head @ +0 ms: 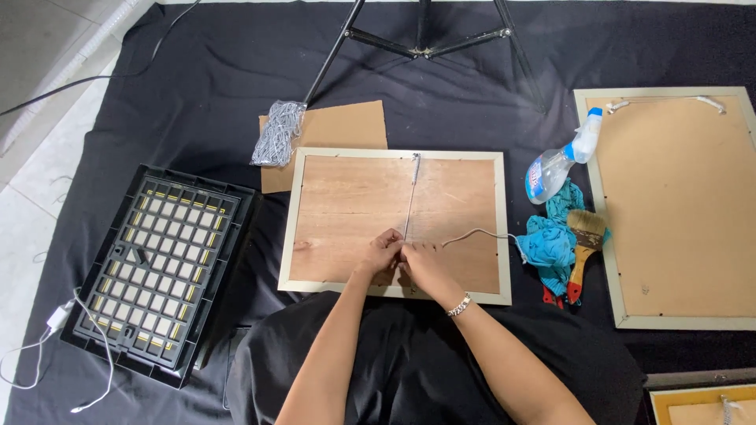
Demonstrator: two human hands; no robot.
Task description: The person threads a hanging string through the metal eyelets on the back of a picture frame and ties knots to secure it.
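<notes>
A picture frame [394,224] lies face down on black cloth, its brown wooden backing up and a pale rim around it. A thin white cord [411,197] runs down the middle of the backing from a fixing near the top edge. A loose end of the cord [480,233] trails off to the right. My left hand [381,253] and my right hand [421,264] meet near the frame's lower edge, both pinching the cord where it reaches the backing. A bracelet sits on my right wrist.
A bag of nails [277,134] and a cardboard sheet [339,130] lie behind the frame. A black grid panel [161,271] is at left. Right of the frame: spray bottle [561,161], blue rag [551,240], paintbrush [584,244], a second frame [677,208]. Tripod legs [425,39] stand at the back.
</notes>
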